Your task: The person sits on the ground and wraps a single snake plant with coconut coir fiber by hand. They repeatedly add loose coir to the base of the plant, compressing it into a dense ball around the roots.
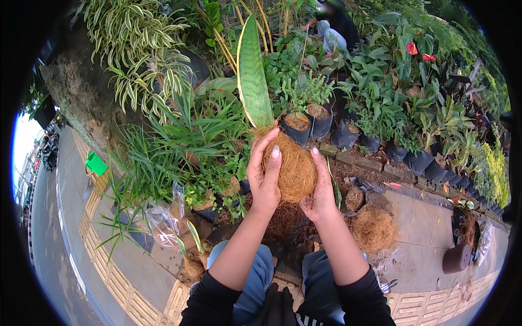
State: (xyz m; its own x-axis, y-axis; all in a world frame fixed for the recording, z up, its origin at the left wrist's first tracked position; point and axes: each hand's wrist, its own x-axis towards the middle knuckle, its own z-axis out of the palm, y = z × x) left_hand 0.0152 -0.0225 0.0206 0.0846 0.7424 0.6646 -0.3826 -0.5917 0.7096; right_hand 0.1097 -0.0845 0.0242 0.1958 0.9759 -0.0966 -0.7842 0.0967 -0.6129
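A ball of brown coconut fibre [297,169] sits between my two hands, raised in front of me. From its top stands one broad snake plant leaf [253,73], green with a pale yellow edge. My left hand [264,171] presses the ball's left side, thumb across its front. On the right side, my right hand [321,187] cups it from below, with soil on the fingers. The base of the leaf is hidden in the fibre. Below, dark soil and loose fibre [287,222] lie on the ground between my knees.
A heap of loose coconut fibre [374,229] lies right of my arm. Two small snake plants in fibre balls [193,267] stand left of my knee. A brown pot [456,258] lies on the pavement at right. Ahead, black-bagged plants [346,134] line a brick edge; another person [334,30] crouches beyond.
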